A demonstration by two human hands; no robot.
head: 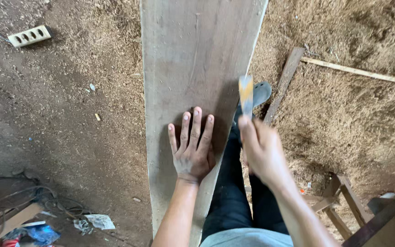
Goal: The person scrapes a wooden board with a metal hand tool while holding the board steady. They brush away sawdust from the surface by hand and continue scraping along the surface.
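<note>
Left hand: your left hand (192, 148) lies flat on the plank, fingers spread, palm down, gripping nothing
Right hand: your right hand (262, 148) is closed around the handle of a yellow-bladed scraper (246, 93)
Scraper: its blade stands above your fist, over the plank's right edge, just beside your left fingertips
Plank: the wide grey plank (193, 59) runs away from you over the sawdust floor (353, 105)
Nearby: a white power strip (29, 36) lies far left

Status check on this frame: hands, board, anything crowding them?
Left hand flat on plank, fingers spread. Right hand gripping yellow-handled tool at plank's right edge. Nothing obstructing; sawdust floor all around.
</note>
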